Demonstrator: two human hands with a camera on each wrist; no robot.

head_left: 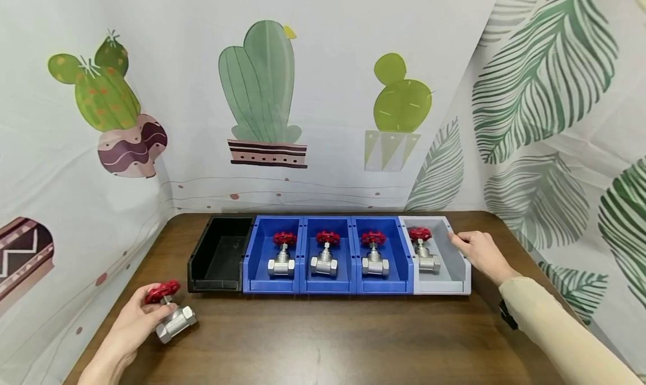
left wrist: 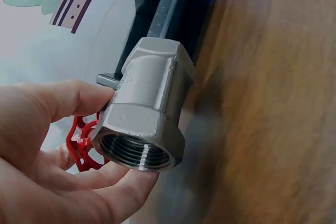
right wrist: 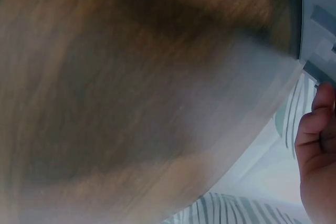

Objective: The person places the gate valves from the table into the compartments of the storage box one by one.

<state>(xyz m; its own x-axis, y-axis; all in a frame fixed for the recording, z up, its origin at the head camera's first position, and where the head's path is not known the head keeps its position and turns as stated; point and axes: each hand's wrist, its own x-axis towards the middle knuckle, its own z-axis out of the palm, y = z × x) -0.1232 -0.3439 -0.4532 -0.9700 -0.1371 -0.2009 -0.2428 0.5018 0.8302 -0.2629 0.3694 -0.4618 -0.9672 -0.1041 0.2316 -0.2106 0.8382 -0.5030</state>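
My left hand point(head_left: 130, 324) holds a gate valve point(head_left: 175, 321) with a silver body and a red handwheel, tilted above the table at the front left. In the left wrist view, thumb and fingers grip the valve point(left wrist: 149, 87) about its neck and red handwheel point(left wrist: 83, 142), and its threaded opening faces the camera. At the far right, my right hand point(head_left: 481, 255) pinches the right wall of a grey bin point(head_left: 444, 287). Another valve point(head_left: 428, 259) lies inside that bin, against its left side. The right wrist view shows curled fingers point(right wrist: 314, 129) beside the grey bin point(right wrist: 317, 3).
Left of the grey bin, three blue bins point(head_left: 274, 287) stand in a row, each with a red-wheeled valve point(head_left: 281, 264). An open black bin point(head_left: 217, 286) ends the row on the left. The brown wooden table point(head_left: 313, 346) meets a cactus-print cloth point(head_left: 333, 93) behind.
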